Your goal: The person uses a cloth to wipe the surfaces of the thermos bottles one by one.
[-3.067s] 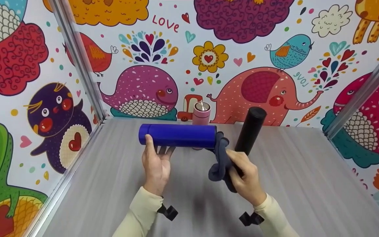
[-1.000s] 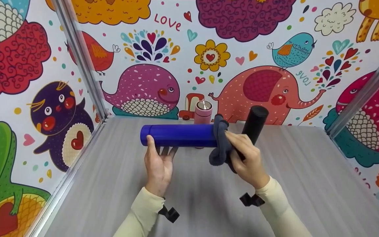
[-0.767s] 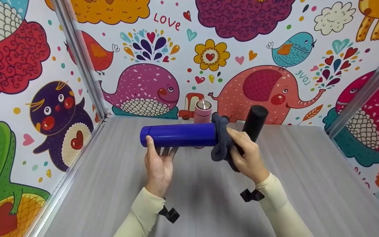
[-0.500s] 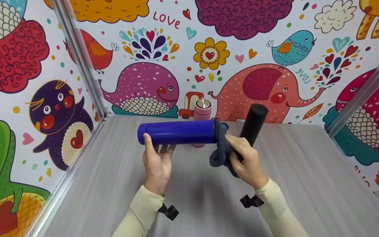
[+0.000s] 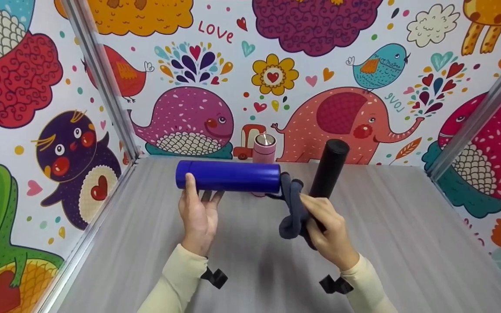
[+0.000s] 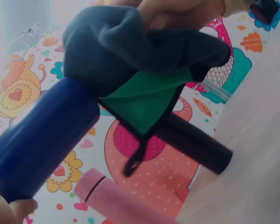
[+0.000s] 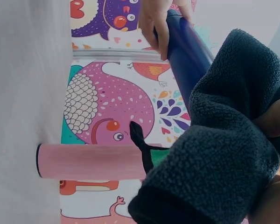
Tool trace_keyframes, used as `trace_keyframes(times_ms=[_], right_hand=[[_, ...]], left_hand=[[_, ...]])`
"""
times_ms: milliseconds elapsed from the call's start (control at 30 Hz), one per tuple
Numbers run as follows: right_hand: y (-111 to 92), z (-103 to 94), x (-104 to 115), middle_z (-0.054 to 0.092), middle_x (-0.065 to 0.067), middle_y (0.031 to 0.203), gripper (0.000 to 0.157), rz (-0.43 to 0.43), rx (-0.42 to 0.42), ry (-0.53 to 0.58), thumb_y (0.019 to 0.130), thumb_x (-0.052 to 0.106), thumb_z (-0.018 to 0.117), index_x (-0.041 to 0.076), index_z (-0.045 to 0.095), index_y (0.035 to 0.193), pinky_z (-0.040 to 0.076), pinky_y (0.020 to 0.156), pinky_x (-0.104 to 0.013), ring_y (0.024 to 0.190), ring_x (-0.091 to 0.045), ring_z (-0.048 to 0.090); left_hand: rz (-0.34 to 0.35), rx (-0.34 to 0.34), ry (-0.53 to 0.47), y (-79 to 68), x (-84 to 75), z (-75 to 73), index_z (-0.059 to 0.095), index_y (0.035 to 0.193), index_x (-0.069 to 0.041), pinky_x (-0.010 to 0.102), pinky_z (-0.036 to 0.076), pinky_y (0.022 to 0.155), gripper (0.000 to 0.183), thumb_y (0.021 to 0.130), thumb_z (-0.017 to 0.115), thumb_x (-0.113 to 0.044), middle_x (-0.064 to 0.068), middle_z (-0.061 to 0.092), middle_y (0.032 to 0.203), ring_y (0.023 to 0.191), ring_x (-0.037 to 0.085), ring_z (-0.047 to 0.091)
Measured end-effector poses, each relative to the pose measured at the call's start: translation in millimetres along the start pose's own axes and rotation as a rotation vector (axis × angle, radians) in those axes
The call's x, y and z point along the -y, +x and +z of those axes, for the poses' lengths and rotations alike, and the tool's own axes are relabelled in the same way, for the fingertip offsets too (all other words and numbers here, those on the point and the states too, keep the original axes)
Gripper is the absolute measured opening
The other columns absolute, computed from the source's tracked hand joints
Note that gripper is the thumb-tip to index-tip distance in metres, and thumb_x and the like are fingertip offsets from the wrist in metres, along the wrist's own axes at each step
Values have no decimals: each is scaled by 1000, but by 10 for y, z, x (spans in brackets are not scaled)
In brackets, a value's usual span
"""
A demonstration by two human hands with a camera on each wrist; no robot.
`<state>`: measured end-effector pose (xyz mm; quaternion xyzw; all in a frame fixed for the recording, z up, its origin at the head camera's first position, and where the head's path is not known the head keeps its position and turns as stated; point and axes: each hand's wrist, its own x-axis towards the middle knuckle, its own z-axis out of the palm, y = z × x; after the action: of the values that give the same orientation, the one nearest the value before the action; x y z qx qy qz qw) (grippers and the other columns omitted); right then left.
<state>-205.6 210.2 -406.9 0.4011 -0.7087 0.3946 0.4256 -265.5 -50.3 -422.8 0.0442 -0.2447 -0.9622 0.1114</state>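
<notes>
Before the grey table's far edge (image 5: 385, 168), gripping blue cylindrical bottle (image 5: 233, 176) in left hand (image 5: 198, 219), apparently wiping pinched grey plush cloth (image 5: 294, 206) lower down its end with right hand (image 5: 332, 232).

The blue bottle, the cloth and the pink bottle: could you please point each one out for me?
Blue bottle (image 5: 228, 176), head view, on the middle of its side.
Cloth (image 6: 144, 97), left wrist view, on its green face.
Pink bottle (image 7: 92, 161), right wrist view, on its side.
</notes>
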Motion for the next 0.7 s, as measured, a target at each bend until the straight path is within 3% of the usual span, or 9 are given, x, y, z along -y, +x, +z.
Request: trace_keyframes(times_ms=[200, 433, 533, 700], right_hand=[[-138, -100, -29, 67, -28, 115, 47, 43, 25, -8, 73, -25, 51, -16, 65, 117, 47, 95, -32, 101, -34, 63], [-263, -177, -25, 67, -27, 116, 50, 108, 39, -24, 73, -27, 51, -14, 65, 118, 46, 97, -30, 101, -35, 62], [-285, -183, -30, 67, -25, 115, 50, 107, 45, -38, 72, -27, 53, -13, 66, 118, 46, 98, -31, 101, -35, 62], [-328, -178, -45, 68, -25, 114, 50, 108, 42, -36, 70, -28, 54, -13, 67, 116, 47, 97, -30, 100, -35, 63]], left_hand=[[126, 26, 112, 135, -197, 47, 41, 149, -12, 58, 40, 106, 57, 100, 61, -35, 14, 43, 143, 129, 35, 44], [284, 45, 240, 498, -451, 193, 47, 141, -6, 63, 40, 103, 53, 96, 70, -21, 16, 51, 136, 122, 32, 53], [332, 35, 334, 675, -558, 254, 46, 141, -5, 58, 44, 101, 59, 92, 75, -20, 15, 50, 137, 122, 32, 53], [406, 9, 588, 945, -733, 301, 41, 148, -7, 40, 47, 103, 76, 86, 81, -25, 13, 50, 141, 126, 27, 52]])
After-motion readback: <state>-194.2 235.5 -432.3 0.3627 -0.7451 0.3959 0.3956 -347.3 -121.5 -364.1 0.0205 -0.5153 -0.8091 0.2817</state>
